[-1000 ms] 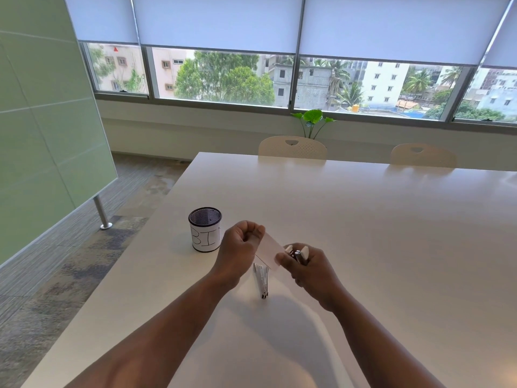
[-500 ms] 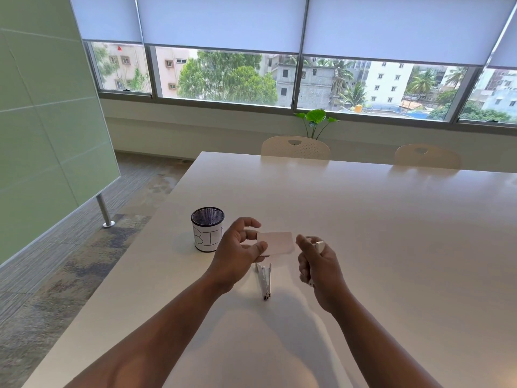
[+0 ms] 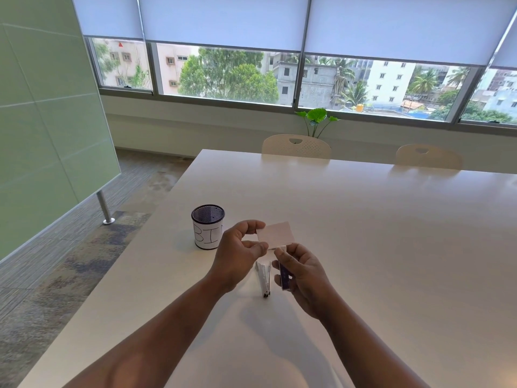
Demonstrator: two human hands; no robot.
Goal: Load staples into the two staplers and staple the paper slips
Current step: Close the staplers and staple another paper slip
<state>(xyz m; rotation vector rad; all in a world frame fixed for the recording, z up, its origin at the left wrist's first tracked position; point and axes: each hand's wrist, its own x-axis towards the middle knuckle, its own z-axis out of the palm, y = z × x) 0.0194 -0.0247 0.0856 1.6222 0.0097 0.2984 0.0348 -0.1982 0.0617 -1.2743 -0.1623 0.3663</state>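
My left hand [image 3: 239,254] is pinching the paper slip [image 3: 275,234] by its left edge, thumb below and fingertips above, and is holding it up over the surface [image 3: 377,247] with its long axis running left to right. My right hand [image 3: 303,275] is curling its grip around a purple stapler [image 3: 284,277], which is standing roughly upright in the palm, nose end toward the slip's near edge. The stapler's top is sitting just below and near the slip's lower right corner; I think it is touching or nearly touching the paper, but the fingers are covering the mouth, so I cannot tell whether the slip is already between its jaws.

The right hand is the nearer one to the slip's free edge, so I am judging that the coming move turns on sliding that near right corner down into the stapler's mouth, or lifting the stapler up onto it.

A second, white stapler [image 3: 263,278] is lying on the surface between my wrists, long axis running near to far. To the far left a mesh cup labelled as a bin [image 3: 207,227] is standing upright, well apart from both hands.
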